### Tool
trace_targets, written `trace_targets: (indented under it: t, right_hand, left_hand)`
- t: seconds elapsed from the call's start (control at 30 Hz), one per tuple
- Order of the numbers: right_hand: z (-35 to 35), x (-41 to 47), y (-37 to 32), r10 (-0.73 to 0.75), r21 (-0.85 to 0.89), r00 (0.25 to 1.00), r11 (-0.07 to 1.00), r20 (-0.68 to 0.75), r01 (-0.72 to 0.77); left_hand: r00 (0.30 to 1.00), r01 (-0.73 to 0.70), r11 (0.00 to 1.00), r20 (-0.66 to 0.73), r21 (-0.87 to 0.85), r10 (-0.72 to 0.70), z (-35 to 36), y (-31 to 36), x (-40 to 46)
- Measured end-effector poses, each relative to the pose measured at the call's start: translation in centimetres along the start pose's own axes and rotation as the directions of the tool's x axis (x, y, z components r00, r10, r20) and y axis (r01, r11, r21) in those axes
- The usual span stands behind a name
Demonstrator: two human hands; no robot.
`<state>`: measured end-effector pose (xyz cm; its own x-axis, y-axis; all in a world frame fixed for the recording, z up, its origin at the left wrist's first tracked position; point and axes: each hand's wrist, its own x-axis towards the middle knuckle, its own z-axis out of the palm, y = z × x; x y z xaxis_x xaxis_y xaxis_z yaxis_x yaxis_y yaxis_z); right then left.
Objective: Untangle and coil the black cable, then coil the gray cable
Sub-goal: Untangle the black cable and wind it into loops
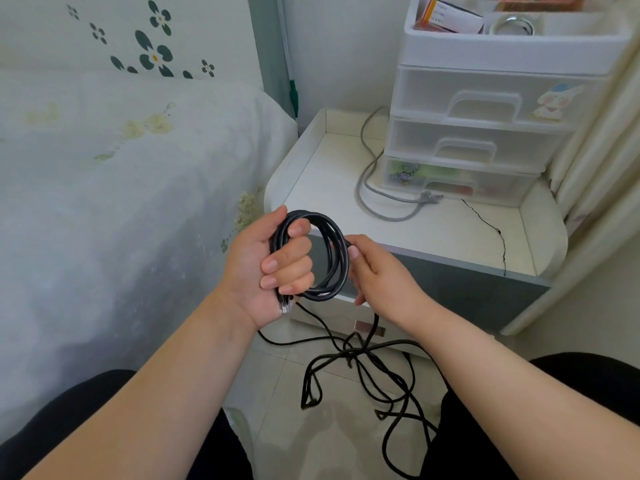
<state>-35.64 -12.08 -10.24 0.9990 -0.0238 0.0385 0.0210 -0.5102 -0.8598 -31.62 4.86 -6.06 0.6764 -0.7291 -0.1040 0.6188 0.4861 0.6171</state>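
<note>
— Where's the black cable (332, 258)?
— Partly coiled; the left hand (266, 268) grips the loops, the right hand (381, 275) pinches their far side; the rest lies tangled on the floor.
— The gray cable (377, 188)?
— Loose on the nightstand (450, 230).

Print on the orange-edged box (450, 17) is too blurred to read.

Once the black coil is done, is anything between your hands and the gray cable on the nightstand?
Nothing visible blocks it. The gray cable lies exposed on the nightstand, in front of the plastic drawer unit. Both the left hand and right hand are occupied with the black cable.
</note>
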Motion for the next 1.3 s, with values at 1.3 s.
trace_targets:
  t: [1.3]
  right_hand:
    - [0.6,-3.0,-3.9,0.076,-0.097,0.941,0.994,0.331,-0.046]
  left_hand:
    - [0.841,0.207,-0.382,0.036,0.901,0.540,-0.2,-2.5,1.9]
